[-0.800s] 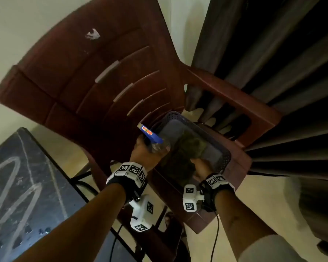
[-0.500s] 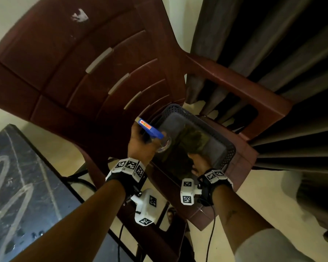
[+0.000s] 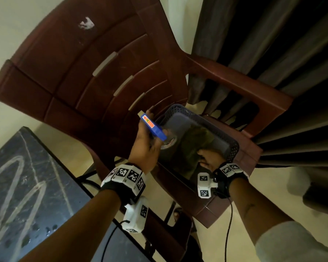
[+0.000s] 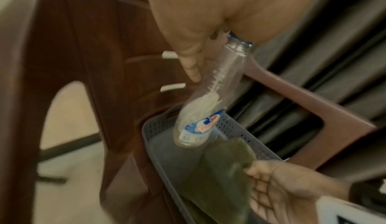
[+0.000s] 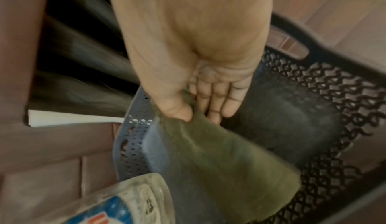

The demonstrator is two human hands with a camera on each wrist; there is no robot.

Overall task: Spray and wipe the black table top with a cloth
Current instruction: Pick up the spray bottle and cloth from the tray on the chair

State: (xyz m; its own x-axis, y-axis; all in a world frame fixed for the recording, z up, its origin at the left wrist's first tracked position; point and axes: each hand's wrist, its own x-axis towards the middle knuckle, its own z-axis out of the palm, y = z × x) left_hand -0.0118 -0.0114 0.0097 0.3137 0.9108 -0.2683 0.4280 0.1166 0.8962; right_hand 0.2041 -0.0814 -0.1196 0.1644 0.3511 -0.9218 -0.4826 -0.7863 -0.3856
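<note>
The spray bottle [image 4: 205, 112] is gripped by the left hand [image 3: 146, 146]; beside it, the green cloth [image 5: 219, 158] is pinched, apparently thumb-to-fingers, by the right hand [image 5: 200, 72] over the basket [image 5: 325, 105].

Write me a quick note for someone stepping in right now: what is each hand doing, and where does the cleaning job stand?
Left hand: grips the clear spray bottle by its blue head, over the basket.
Right hand: pinches the green cloth at one corner, cloth partly in the basket on the brown chair.
Black table top: down left, with pale smears and droplets.
Done: both tools in hand.
Left: spray and wipe the table.
</note>
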